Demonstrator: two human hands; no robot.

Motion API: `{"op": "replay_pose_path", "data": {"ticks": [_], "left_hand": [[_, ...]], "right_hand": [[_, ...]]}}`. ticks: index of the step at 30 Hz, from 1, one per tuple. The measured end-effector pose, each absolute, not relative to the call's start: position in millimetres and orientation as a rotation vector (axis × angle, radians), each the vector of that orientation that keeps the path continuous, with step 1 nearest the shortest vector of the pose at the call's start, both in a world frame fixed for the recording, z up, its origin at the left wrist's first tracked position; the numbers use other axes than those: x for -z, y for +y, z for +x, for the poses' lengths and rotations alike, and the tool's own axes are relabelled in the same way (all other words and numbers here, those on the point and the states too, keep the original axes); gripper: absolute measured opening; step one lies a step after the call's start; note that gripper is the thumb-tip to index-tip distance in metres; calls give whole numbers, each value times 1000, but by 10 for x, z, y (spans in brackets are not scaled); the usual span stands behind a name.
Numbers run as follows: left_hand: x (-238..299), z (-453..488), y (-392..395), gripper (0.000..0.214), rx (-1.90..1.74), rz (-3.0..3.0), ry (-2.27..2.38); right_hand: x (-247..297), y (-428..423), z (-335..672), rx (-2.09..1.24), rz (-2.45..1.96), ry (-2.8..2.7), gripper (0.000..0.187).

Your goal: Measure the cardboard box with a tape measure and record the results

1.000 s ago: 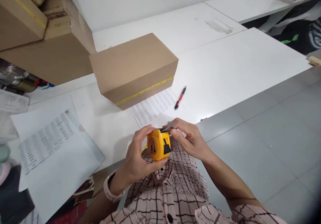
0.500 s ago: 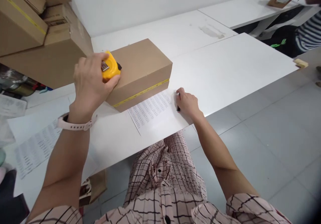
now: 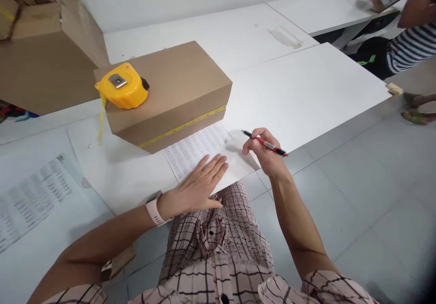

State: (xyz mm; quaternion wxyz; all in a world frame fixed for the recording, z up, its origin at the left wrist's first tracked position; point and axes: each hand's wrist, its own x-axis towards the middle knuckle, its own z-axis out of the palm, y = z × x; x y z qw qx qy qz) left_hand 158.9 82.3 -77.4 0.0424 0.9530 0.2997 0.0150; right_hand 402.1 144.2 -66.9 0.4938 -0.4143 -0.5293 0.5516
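Head view: right hand (image 3: 270,155), thumb and fingers clamped on a red pen (image 3: 266,145) near the printed sheet (image 3: 192,151); left hand (image 3: 200,182) lies flat on it, fingers slightly apart, thumb wide, and the yellow tape measure (image 3: 127,90) sits atop the box (image 3: 175,79).

A red-and-black pen (image 3: 265,143) slants in the right hand (image 3: 271,159), raised over the tabletop (image 3: 306,99) by its near edge, narrow end pointing inward, while a white sheet (image 3: 190,156), printed with rows of small marks, lies flat by that edge, partly covered by the left hand (image 3: 200,182).
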Motion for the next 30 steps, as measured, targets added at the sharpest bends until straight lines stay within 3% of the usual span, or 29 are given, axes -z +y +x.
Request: {"op": "replay_pose_path", "data": {"ticks": [7, 9, 12, 16, 24, 30], "left_hand": [[715, 1304, 771, 91, -6, 2869, 822], [725, 1290, 729, 79, -67, 2860, 826], [758, 1342, 658, 61, -197, 2886, 885], [824, 1455, 576, 44, -282, 2910, 977], [971, 1472, 501, 58, -300, 2953, 987], [924, 1483, 505, 55, -269, 2972, 1008]], "right_hand": [[649, 1365, 3625, -1546, -975, -1512, 60], [655, 1402, 3583, -1545, -1037, -1539, 55], [711, 1428, 3542, -1438, -1151, -1547, 31], [806, 1376, 3491, -1306, -1164, -1525, 19], [788, 1255, 3384, -1115, -1353, -1460, 37], [784, 1188, 3360, -1180, -1260, -1463, 19]]}}
